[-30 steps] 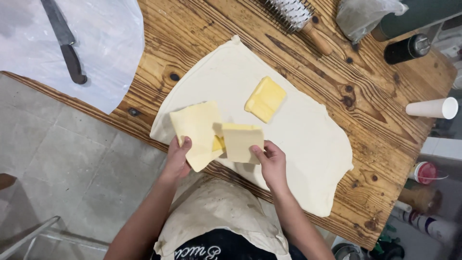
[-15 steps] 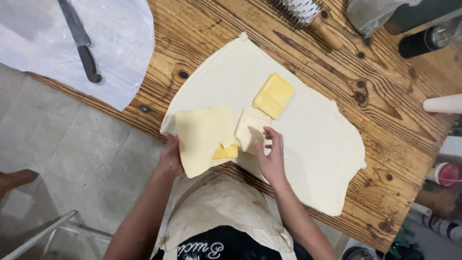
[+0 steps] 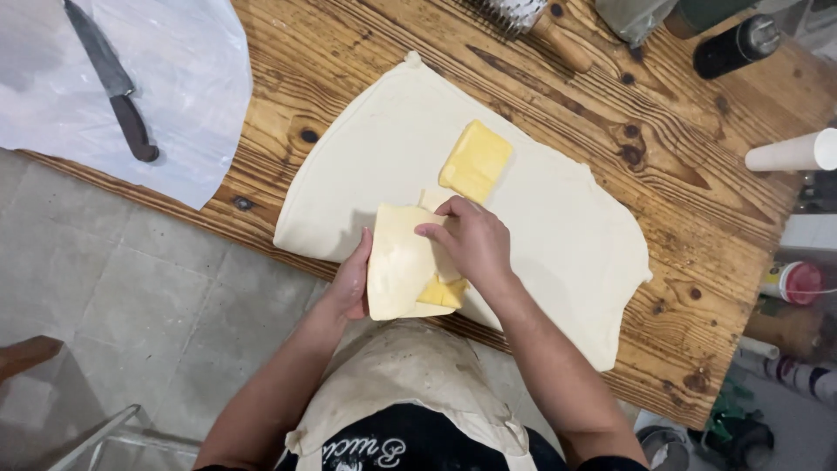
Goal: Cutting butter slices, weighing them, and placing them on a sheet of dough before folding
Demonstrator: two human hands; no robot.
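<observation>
A knife with a dark handle is seen at the far left, lying on a sheet of white plastic that covers the ten o'clock corner of the wooden table. A large sheet of pale dough is spread across the middle of the table. Its near edge has been lifted into a flap, which is held at six o'clock of the sheet. The left hand is cupped against the flap's left edge, fingers pressed together and tucked behind it. The right hand is laid on the flap from the right, fingers curled and close together, fingertips pressing its top. A yellow butter piece is partly covered by the flap, just under the right hand. A second butter block lies bare on the dough at twelve o'clock of the hands, near but apart. A white roll rests at three o'clock, at the table's right edge.
</observation>
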